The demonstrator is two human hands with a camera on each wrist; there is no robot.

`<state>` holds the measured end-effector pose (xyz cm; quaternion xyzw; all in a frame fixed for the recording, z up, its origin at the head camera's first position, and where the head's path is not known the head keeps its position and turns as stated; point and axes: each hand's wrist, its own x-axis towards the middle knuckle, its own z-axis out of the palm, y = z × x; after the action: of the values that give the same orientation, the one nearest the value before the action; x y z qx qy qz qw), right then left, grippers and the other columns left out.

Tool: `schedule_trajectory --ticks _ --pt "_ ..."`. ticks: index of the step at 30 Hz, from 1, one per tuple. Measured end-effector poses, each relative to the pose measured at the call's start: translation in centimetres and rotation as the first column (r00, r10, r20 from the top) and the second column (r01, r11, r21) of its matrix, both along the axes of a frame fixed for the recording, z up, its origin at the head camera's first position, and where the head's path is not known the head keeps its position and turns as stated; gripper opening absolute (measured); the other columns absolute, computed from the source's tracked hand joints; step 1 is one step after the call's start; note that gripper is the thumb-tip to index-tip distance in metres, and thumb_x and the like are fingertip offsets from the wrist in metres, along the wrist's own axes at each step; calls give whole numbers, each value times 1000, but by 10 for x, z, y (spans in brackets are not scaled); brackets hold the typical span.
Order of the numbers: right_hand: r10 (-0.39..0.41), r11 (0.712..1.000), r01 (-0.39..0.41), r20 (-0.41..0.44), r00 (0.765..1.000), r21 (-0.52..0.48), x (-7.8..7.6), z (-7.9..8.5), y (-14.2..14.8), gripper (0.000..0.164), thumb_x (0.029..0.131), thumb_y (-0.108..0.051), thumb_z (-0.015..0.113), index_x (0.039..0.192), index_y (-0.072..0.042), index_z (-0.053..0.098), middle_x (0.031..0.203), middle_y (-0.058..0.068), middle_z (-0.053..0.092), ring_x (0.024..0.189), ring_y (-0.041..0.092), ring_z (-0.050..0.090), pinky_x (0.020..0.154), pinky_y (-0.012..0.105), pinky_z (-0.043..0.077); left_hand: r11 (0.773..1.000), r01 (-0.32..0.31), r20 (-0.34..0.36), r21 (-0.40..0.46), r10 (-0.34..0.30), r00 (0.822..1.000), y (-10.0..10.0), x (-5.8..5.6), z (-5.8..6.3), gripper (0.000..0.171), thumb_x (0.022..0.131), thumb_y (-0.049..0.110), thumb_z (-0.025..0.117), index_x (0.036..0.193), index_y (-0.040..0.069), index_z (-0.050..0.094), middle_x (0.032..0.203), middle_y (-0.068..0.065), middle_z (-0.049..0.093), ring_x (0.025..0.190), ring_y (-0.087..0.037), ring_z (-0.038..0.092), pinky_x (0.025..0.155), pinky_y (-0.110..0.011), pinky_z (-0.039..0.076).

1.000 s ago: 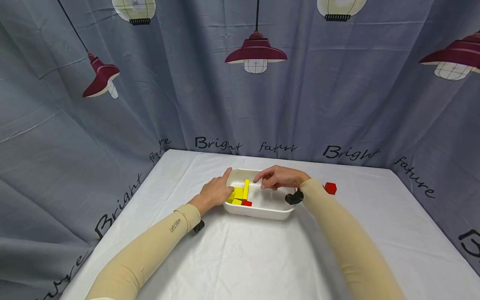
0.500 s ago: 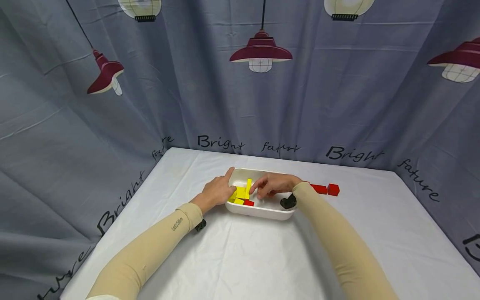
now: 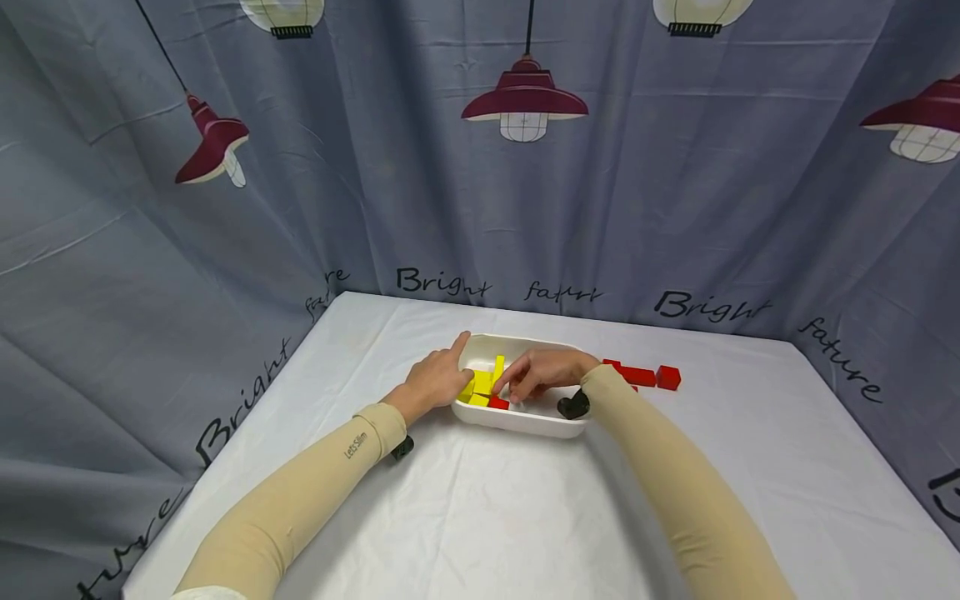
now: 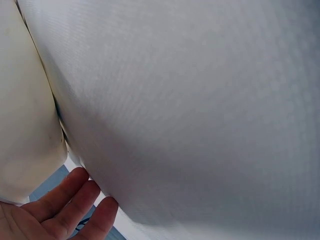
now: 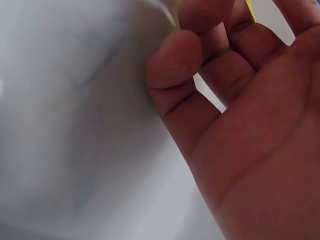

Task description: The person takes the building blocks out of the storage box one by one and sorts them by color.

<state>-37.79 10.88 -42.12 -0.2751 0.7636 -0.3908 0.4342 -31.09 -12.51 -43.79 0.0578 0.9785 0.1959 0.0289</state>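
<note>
Reaching lower than 1 s ago: right hand (image 3: 546, 369) by red block (image 3: 498, 403), grasp unclear; left hand (image 3: 433, 381) gripping tray (image 3: 525, 424).

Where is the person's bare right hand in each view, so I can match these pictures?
Head: just right of centre, the bare right hand is over the white rectangular tray.
Left wrist: not in this picture.
Right wrist: palm and fingers fill much of the right side.
Shared landmark, head and right wrist: yellow blocks by its fingertips; the top-edge yellow sliver is probably one.
</note>
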Motion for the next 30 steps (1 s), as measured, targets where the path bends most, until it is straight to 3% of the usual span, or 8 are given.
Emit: schedule_trajectory --ticks 9,15,21,30 --pt "2 999 -2 3 1000 34 5 2 -1 31 85 -9 78 116 -11 77 70 -2 57 61 17 41 59 26 33 1000 4 9 0 -4 1000 1 0 0 74 98 37 50 162 25 15 141 -16 58 125 -30 59 97 -51 51" --pt "4 999 -1 -69 998 41 5 2 0 23 86 -15 79 108 -9 78 72 -4 59 65 16 44 60 26 33 1000 1 7 4 -1 1000 1 0 0 75 98 36 50 163 25 15 141 -16 58 123 -30 60 97 -50 51" --pt "25 993 -8 -146 989 118 5 2 -6 16 86 -23 80 96 -12 76 73 -5 59 67 14 47 61 25 35 1000 3 1 6 -3 1000 0 -1 1 75 97 36 50 162 25 15 141 -17 58 124 -30 59 98 -51 50" --pt "62 988 -32 -192 980 154 8 2 -10 13 87 -22 79 95 -11 77 69 -4 56 64 13 47 60 24 36 1000 -2 10 16 2 1000 1 0 1 75 98 35 51 163 25 15 142 -16 58 125 -31 59 98 -51 50"
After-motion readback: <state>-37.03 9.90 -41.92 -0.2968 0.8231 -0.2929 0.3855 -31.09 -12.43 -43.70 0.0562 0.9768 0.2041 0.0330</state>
